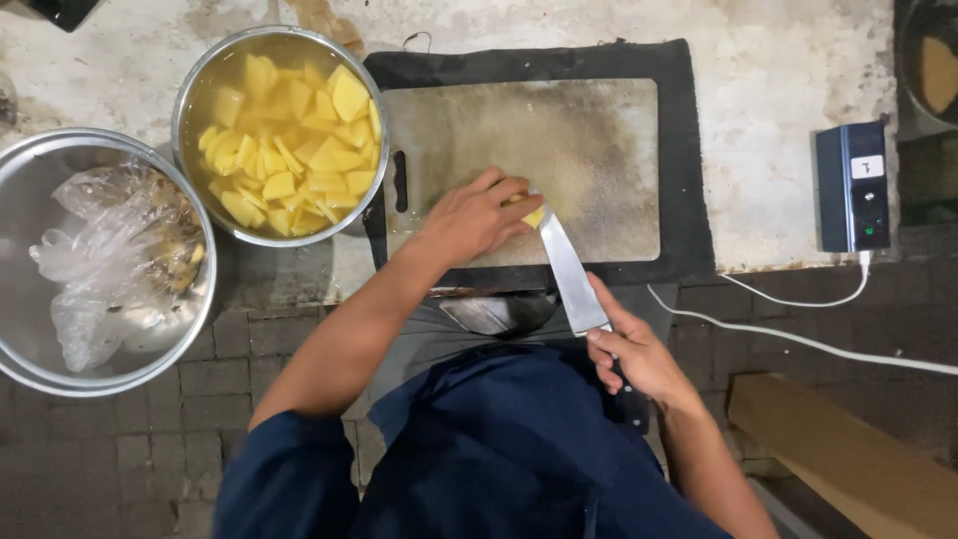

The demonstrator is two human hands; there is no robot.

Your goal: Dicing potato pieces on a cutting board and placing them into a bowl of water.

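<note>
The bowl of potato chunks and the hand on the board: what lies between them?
In the head view, only the cutting board's bare pale surface and handle slot separate the bowl from the left hand.

Left hand (469, 218) reaching far, palm down, fingers curled and pressing. Right hand (634, 349) nearer, fist closed in a firm grip, forefinger extended. Both forearms bare, left elbow bent.

Shiny metal bowl (190, 95), scuffed plastic board (599, 130)
</note>
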